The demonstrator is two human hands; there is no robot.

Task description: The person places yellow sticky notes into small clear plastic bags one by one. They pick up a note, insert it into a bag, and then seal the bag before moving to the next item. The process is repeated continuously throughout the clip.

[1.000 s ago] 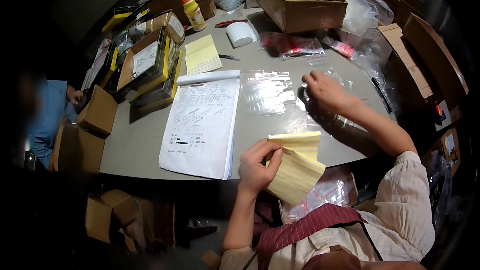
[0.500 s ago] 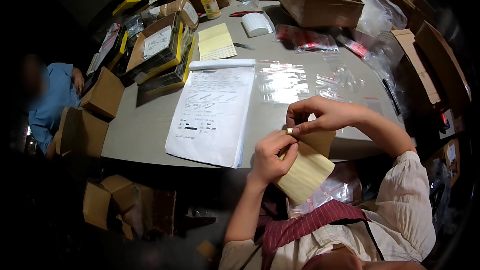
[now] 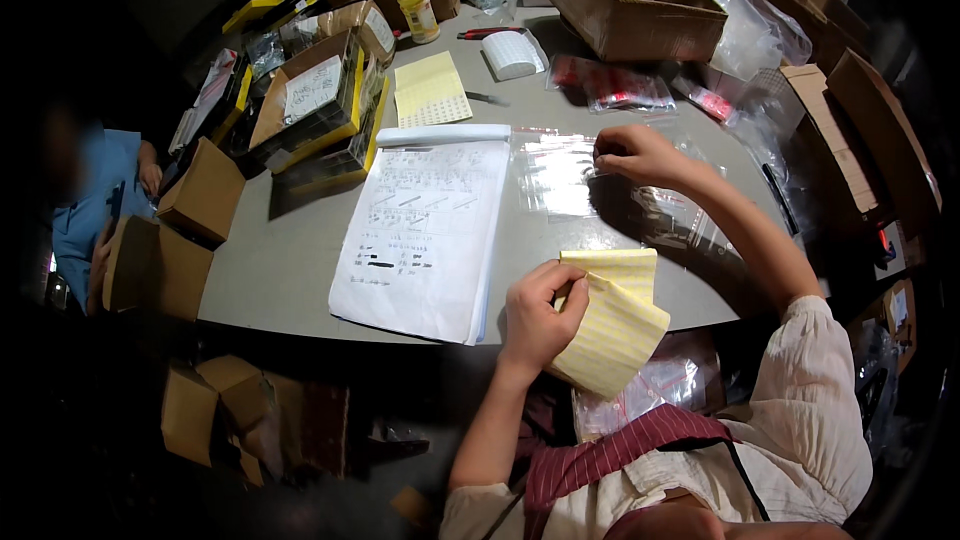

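Note:
My left hand [image 3: 545,312] grips the upper left edge of a folded yellow-striped sticker sheet [image 3: 615,335], thumb pressed against the bent fingers. The sheet hangs over the table's front edge, its back part standing up behind the fold. Over the small clear zip bags [image 3: 555,175] spread on the table, my right hand [image 3: 640,155] is held with curled fingers. Its fingertips are pinched together, and what lies between them is too small to make out. Left of the bags lies a pad of handwritten sheets [image 3: 425,230].
Another yellow sticker sheet [image 3: 432,90] lies beyond the pad. A yellow bottle [image 3: 418,8] and an open carton [image 3: 635,5] stand at the back. Black-and-yellow boxes [image 3: 315,105] are stacked left. A person in blue [image 3: 100,180] is at the far left. More bags [image 3: 650,380] rest near my lap.
My right hand has left the sticker sheet and moved away, up over the clear bags. My left hand keeps hold of the sheet, whose back part now shows more fully.

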